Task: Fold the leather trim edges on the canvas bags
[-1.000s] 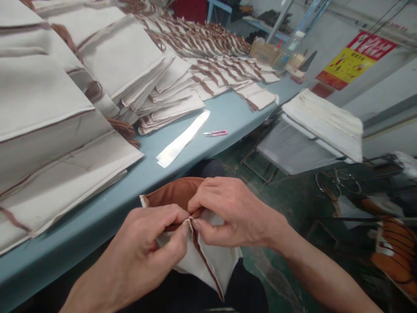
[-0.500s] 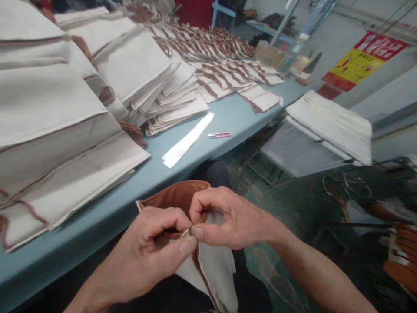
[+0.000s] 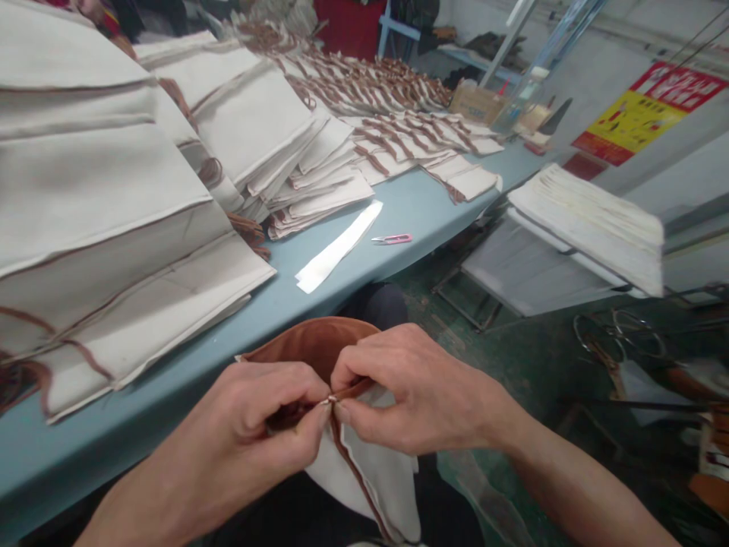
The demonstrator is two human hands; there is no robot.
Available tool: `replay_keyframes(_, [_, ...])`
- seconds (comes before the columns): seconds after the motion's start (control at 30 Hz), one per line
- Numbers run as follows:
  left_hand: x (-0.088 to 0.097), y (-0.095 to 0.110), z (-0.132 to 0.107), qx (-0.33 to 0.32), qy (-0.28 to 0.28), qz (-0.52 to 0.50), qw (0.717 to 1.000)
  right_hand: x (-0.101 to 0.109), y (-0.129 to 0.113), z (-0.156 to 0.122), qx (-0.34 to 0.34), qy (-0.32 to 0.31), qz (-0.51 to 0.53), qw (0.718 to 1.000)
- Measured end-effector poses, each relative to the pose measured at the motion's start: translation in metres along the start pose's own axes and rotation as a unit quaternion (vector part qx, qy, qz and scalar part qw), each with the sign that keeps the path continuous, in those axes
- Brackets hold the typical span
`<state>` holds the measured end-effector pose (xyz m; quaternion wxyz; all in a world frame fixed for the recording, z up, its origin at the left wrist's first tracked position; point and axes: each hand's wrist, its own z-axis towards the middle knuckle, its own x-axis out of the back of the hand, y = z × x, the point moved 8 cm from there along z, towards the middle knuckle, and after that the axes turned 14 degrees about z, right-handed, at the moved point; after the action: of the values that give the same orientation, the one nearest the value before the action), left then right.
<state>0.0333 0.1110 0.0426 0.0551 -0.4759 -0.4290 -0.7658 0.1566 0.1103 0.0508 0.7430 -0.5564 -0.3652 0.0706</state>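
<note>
In my lap I hold a cream cloth bag point(image 3: 370, 479) with a brown lining point(image 3: 310, 346) and brown edging. My left hand point(image 3: 250, 425) and my right hand point(image 3: 415, 391) meet at the bag's top edge. Both hands pinch the brown rim between thumb and fingers, fingertips almost touching. The bag's cream body hangs down below my hands over my dark trousers.
A blue table point(image 3: 399, 205) runs along the left, piled with stacks of cream bags point(image 3: 114, 228). A white strip point(image 3: 339, 247) and pink snips point(image 3: 392, 238) lie near its edge. A stack of cream sheets point(image 3: 592, 220) rests on a stand at the right.
My hands keep their pinch on the bag's rim, the fingers shifting slightly along it. The view has drifted a little, so the table sits lower and further right.
</note>
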Motion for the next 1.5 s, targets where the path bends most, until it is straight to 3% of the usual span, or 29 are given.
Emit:
replay_keyframes(0.23, [0.002, 0.003, -0.012, -0.003, 0.009, 0.075, 0.997, -0.008, -0.002, -0.002, 0.015, 0.032, -0.056, 0.998])
replay_keyframes(0.47, [0.0, 0.015, -0.013, -0.063, 0.027, 0.138, 0.988, -0.013, -0.002, 0.0, 0.01, 0.03, -0.061, 0.998])
replay_keyframes(0.7, [-0.004, 0.015, -0.027, -0.098, 0.082, 0.232, 0.964, -0.013, 0.01, 0.002, -0.048, 0.03, 0.041, 0.998])
replay_keyframes(0.9, [-0.004, 0.02, -0.029, -0.157, 0.068, 0.293, 0.941, -0.016, 0.022, 0.004, -0.097, 0.011, 0.108, 0.989])
replay_keyframes(1.03, [-0.009, 0.013, -0.037, -0.18, 0.06, 0.309, 0.932, -0.027, 0.041, 0.003, -0.17, -0.016, 0.248, 0.954])
replay_keyframes(1.17, [-0.021, -0.004, -0.047, -0.165, 0.019, 0.314, 0.935, -0.046, 0.058, 0.001, -0.23, -0.053, 0.414, 0.879])
replay_keyframes(1.27, [-0.023, -0.009, -0.05, -0.153, 0.023, 0.283, 0.947, -0.052, 0.063, 0.001, -0.228, -0.048, 0.463, 0.855])
replay_keyframes(1.4, [-0.02, -0.006, -0.045, -0.123, 0.057, 0.269, 0.954, -0.054, 0.067, 0.0, -0.235, -0.02, 0.465, 0.853])
replay_keyframes(1.5, [-0.013, -0.009, -0.04, -0.051, 0.073, 0.187, 0.978, -0.049, 0.062, -0.002, -0.225, -0.007, 0.419, 0.88])
